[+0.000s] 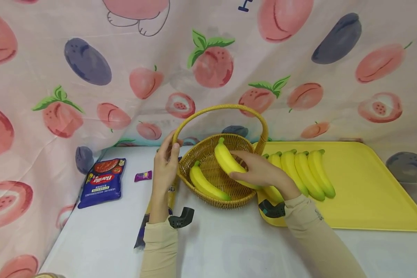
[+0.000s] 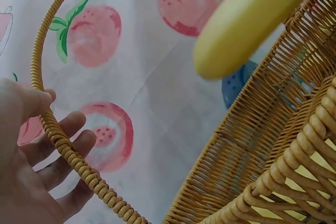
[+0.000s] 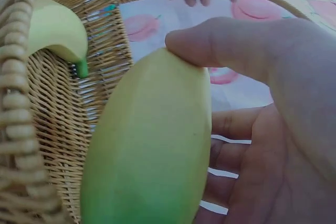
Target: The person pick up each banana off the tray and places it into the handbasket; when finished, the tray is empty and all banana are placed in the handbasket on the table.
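My left hand (image 1: 166,168) grips the handle (image 2: 79,163) of a woven wicker basket (image 1: 241,144) at its left side, thumb on one side and fingers on the other. Held between the thumb and fingers of my right hand (image 1: 260,169), a yellow banana (image 1: 225,157) with a green tip tilts over the basket's right part. Another banana (image 1: 206,184) lies inside the basket at the left. In the right wrist view the held banana (image 3: 152,129) fills the middle, with the other one (image 3: 55,27) beyond it.
A yellow tray (image 1: 368,185) on the right bears several bananas (image 1: 307,173) side by side. To the left lie a blue Barilla packet (image 1: 104,181) and a small purple packet (image 1: 143,176). A long yellow and dark packet (image 1: 172,197) lies partly under my left forearm. Fruit-printed cloth (image 1: 212,65) hangs behind.
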{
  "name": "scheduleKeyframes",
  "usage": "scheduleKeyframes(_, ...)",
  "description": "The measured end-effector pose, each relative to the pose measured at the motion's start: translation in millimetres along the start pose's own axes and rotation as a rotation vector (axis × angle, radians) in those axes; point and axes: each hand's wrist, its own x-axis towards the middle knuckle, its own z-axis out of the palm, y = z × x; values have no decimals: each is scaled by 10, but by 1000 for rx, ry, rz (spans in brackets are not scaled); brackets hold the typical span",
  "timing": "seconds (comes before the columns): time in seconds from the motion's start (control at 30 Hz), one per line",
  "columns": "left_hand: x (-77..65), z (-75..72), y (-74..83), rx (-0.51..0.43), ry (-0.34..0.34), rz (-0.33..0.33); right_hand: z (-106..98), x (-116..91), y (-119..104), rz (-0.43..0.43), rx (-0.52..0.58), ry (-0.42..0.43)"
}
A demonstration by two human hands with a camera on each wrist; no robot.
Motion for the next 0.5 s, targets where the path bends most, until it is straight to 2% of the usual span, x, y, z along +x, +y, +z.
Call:
scheduleKeyframes(0.27,-2,4,23,20,2,-4,94,250,-51,-1,-48,-53)
scheduleKeyframes(0.5,-2,9,38,44,7,10,171,428,-113,63,-89,-152)
